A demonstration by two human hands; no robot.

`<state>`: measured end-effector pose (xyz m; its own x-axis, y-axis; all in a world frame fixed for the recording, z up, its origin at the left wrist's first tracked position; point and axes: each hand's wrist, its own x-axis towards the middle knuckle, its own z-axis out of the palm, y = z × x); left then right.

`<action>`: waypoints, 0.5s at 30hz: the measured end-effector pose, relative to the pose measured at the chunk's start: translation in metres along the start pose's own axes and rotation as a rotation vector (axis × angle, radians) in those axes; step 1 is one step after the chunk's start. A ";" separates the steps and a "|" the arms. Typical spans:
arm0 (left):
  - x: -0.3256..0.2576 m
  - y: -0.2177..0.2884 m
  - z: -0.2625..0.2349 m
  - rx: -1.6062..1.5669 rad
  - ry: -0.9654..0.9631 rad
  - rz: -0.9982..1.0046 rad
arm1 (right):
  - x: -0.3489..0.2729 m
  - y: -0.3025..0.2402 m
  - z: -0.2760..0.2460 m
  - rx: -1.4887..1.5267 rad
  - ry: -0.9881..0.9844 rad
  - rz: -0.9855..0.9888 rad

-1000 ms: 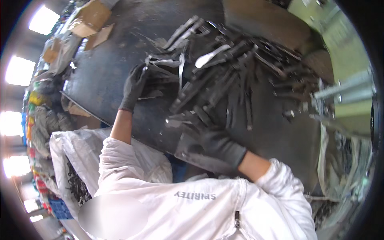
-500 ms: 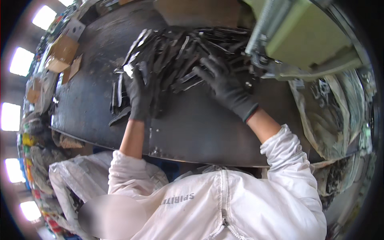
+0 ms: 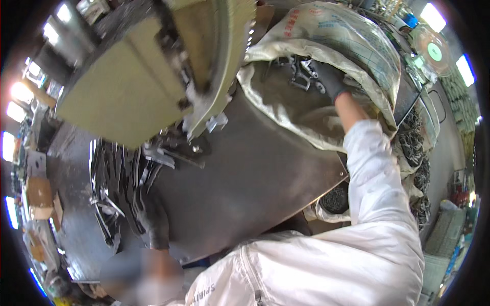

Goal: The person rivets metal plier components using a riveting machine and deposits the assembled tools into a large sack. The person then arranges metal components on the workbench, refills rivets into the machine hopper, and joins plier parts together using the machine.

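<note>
My left hand [image 3: 154, 222], in a dark grey glove, rests at the near right edge of a pile of dark metal strips [image 3: 120, 168] on the dark worktable [image 3: 245, 173]. Its fingers blend into the strips, so their grip cannot be made out. Stretched far to the right, my right hand [image 3: 331, 81] reaches inside the mouth of a big white woven sack [image 3: 301, 130]. Shiny grey metal parts [image 3: 301, 76], bracket-like in shape, are right at its fingertips. Whether its fingers hold one of them is unclear.
A large pale-green machine body [image 3: 127, 86] overhangs the table and hides part of the pile. Cardboard boxes [image 3: 40, 196] stand beyond the left edge. On the right are a fan [image 3: 434, 51] and a sack of small dark metal pieces [image 3: 335, 199] below the table edge.
The view has swung right. My right hand has left the strips and gone into the sack on the right. My left hand stays beside the pile.
</note>
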<state>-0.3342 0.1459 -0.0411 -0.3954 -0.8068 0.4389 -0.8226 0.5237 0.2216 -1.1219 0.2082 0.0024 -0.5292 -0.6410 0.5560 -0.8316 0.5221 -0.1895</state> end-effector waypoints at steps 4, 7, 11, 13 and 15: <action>-0.016 -0.011 -0.006 0.045 -0.042 -0.056 | 0.157 0.051 -0.044 -0.225 0.417 -0.464; -0.017 -0.002 -0.020 0.056 -0.069 -0.103 | 0.220 0.070 -0.080 -0.314 -0.047 -0.163; -0.010 0.001 -0.019 0.051 -0.071 -0.120 | 0.144 0.113 -0.023 -0.345 -0.074 0.020; -0.020 -0.006 -0.049 0.169 -0.060 -0.146 | 0.085 0.060 0.020 -0.173 -0.116 0.046; -0.006 0.006 -0.020 0.080 -0.052 -0.070 | 0.073 0.152 -0.039 -0.412 -0.058 -0.050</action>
<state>-0.3286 0.1592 -0.0253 -0.3552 -0.8546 0.3788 -0.8778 0.4442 0.1790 -1.2805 0.2625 0.0455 -0.5084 -0.6956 0.5075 -0.7254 0.6636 0.1829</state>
